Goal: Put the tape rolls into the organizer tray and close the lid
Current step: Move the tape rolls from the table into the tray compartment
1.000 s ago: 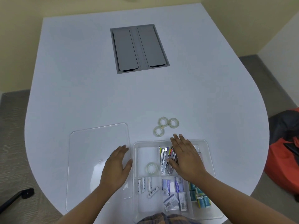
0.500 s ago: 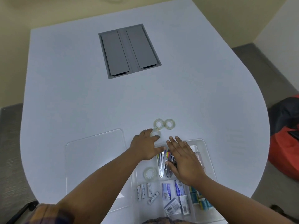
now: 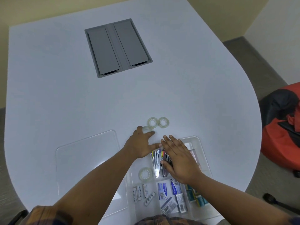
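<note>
Two clear tape rolls (image 3: 152, 122) (image 3: 163, 122) lie side by side on the white table beyond the organizer tray (image 3: 203, 149). A third tape roll (image 3: 146, 128) sits just left of them, partly hidden, with the fingers of my left hand (image 3: 140, 145) closed around it on the table. Another tape roll (image 3: 145, 174) lies inside the tray's left compartment. My right hand (image 3: 178, 159) rests flat, fingers apart, over the metal tools in the tray's middle compartment. The clear lid (image 3: 87, 159) lies flat on the table left of the tray.
The tray also holds batteries (image 3: 140, 193), small staple boxes (image 3: 168, 190) and teal packets. A grey cable hatch (image 3: 118, 47) is set into the table farther back. A red and black bag (image 3: 282, 127) sits on the floor at the right.
My left hand left the lid and crossed right and forward to the nearest loose tape roll, and now has its fingers around it. My right hand stayed on the tray.
</note>
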The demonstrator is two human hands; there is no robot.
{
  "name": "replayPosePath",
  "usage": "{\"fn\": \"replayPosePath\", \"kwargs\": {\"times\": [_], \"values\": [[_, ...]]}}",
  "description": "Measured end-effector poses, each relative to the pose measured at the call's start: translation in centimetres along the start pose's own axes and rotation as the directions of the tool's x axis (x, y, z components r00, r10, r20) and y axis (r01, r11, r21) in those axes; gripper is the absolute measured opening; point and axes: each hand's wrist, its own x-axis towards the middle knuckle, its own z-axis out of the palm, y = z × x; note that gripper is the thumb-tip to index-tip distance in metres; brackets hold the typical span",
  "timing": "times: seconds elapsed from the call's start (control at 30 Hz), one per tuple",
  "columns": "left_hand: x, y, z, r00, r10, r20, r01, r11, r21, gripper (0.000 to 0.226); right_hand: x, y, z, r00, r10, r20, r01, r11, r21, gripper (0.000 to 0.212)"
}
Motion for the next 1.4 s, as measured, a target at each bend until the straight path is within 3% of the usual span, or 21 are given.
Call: {"fn": "replayPosePath", "kwargs": {"times": [0.17, 0.43, 0.57, 0.7, 0.87, 1.1, 1.4], "values": [[-0.2, -0.8, -1.0, 0.968, 0.057, -0.246, -0.097, 0.983, -0.157, 0.025, -0.1, 0.0, 0.0, 1.000, -0.001, 0.010, 0.001, 1.000, -0.010, 0.066], [-4.9, -0.8, -2.3, 0.879, 0.129, -0.459, -0.296, 0.902, -0.315, 0.025, -0.1, 0.0, 0.1, 1.000, 0.008, 0.012, -0.007, 1.000, -0.017, 0.066], [-8.1, -0.5, -1.7, 0.909, 0.057, -0.413, -0.245, 0.873, -0.421, 0.028, 0.1, 0.5, -0.2, 1.000, 0.006, -0.005, -0.006, 1.000, -0.012, 0.065], [-9.5, -1.9, 0.9, 0.899, 0.178, -0.400, -0.230, 0.970, -0.085, 0.023, 0.2, 1.0, -0.4, 1.000, 0.020, -0.017, -0.020, 1.000, -0.017, 0.065], [-10.6, -3.0, 4.2, 0.921, 0.209, -0.328, -0.146, 0.968, 0.205, 0.015, -0.2, 0.1, 0.1, 1.000, -0.009, -0.003, 0.009, 1.000, -0.025, 0.065], [-10.0, -3.3, 5.7, 0.928, 0.207, -0.308, -0.130, 0.959, 0.253, 0.009, -0.2, 0.2, 0.4, 1.000, -0.001, 0.001, 0.001, 1.000, -0.024, 0.066], [-9.8, -4.0, 5.0, 0.901, 0.216, -0.375, -0.172, 0.974, 0.147, 0.033, -0.1, 0.2, 0.6, 1.000, -0.007, -0.009, 0.007, 1.000, -0.015, 0.067]]}}
